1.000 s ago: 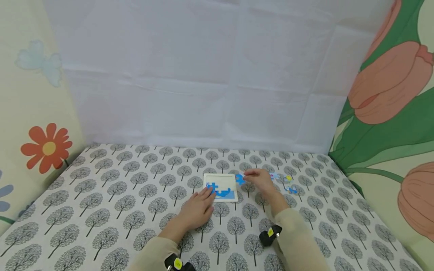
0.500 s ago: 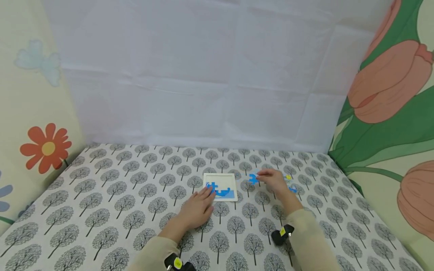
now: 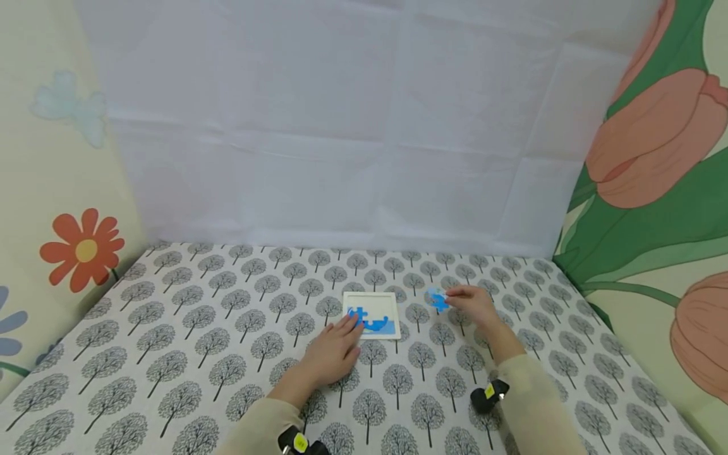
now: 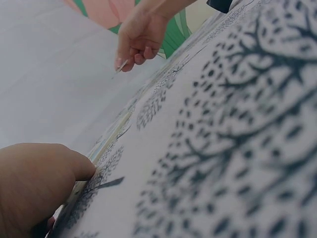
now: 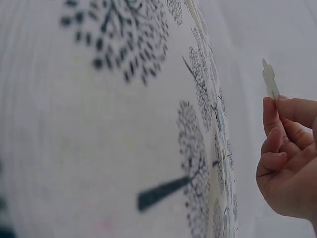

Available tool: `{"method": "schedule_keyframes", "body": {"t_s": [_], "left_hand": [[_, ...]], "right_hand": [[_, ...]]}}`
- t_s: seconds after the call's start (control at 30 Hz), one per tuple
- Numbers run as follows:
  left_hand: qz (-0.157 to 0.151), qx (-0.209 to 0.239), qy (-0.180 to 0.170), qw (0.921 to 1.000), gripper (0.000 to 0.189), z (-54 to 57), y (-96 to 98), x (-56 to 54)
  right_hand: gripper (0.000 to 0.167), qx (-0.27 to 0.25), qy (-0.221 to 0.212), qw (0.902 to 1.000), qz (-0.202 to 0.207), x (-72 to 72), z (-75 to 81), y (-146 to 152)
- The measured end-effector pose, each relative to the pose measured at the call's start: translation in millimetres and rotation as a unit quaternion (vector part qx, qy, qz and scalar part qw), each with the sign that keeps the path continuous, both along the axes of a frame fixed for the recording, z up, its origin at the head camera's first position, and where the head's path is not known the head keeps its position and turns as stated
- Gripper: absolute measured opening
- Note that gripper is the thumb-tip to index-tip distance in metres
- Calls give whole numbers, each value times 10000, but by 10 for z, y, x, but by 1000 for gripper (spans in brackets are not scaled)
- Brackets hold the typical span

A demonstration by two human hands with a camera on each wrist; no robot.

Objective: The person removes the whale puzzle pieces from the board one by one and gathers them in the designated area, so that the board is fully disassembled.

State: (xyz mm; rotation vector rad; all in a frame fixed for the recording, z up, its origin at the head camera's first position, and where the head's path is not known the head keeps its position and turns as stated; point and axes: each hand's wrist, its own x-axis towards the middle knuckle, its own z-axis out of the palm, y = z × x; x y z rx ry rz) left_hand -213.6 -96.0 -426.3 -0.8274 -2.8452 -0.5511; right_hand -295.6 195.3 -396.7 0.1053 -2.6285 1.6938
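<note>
In the head view, a white puzzle tray (image 3: pixel 370 300) lies mid-table, with blue puzzle pieces (image 3: pixel 376 325) along its lower part. My left hand (image 3: pixel 332 354) rests its extended fingers on the tray's lower left corner, covering part of it. To the right of the tray, my right hand (image 3: pixel 478 308) pinches a blue puzzle piece (image 3: pixel 438 300) between thumb and fingertips, raised off the cloth. The right wrist view shows this puzzle piece (image 5: pixel 269 79) nearly edge-on, its pale side visible. The left wrist view also catches the right hand (image 4: pixel 142 37) holding it.
A cloth printed with grey trees (image 3: pixel 227 341) covers the table. A white sheet (image 3: pixel 318 126) hangs behind it, with flower-patterned walls (image 3: pixel 643 139) on either side. The right hand and forearm block the view of the table area where loose pieces lay earlier.
My right hand has moved right, away from the tray, carrying the blue puzzle piece, which has turned somewhat. Loose pieces seen earlier are now hidden. The left hand stays on the tray.
</note>
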Motion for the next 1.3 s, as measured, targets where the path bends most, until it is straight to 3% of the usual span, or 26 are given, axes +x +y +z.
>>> {"method": "schedule_keyframes", "body": {"t_s": [0.5,0.77,0.87,1.1,1.3], "left_hand": [[-10,60,-41,10000,43,33,8,10],[4,78,-69,9999,43,45,10,20],[-2,86,-89,9999,43,44,11,19],[-7,93,-36,9999,44,12,2,-1],[-2,80,-42,10000,44,-5,-4,-7]], "right_hand": [[22,405,-152,9990,-104,13,73,242],[25,495,-114,9978,-436,-173,-230,472],[28,567,-70,9977,-372,-218,-298,541],[24,335,-290,9975,-544,-25,-11,450],[22,203,-613,9954,-707,1,38,442]]}}
